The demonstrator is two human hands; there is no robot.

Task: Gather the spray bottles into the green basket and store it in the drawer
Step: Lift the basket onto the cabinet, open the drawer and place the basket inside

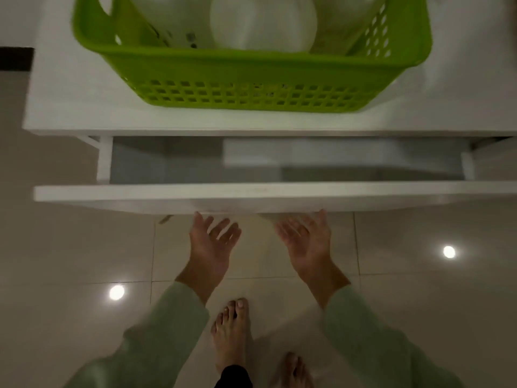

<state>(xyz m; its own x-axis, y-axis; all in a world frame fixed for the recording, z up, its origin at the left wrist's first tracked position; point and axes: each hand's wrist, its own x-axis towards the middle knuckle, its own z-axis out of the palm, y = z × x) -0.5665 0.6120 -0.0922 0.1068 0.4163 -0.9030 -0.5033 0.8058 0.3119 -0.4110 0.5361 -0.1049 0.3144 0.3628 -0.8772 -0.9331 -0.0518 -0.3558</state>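
The green basket (246, 82) stands on the white cabinet top (70, 107), with pale translucent spray bottles (263, 23) lying inside it. Below it the white drawer (195, 193) is pulled partly out, and its inside shows grey. My left hand (211, 245) and my right hand (306, 239) are palm-up with fingers spread, just under the drawer's front edge. Both hands hold nothing. Their fingertips are close to the underside of the drawer front; touching cannot be told because of blur.
A white flat object (335, 154) lies in the right part of the drawer. Glossy beige floor tiles (84, 247) reflect two ceiling lights. My bare feet (232, 334) stand on the tiles below the hands.
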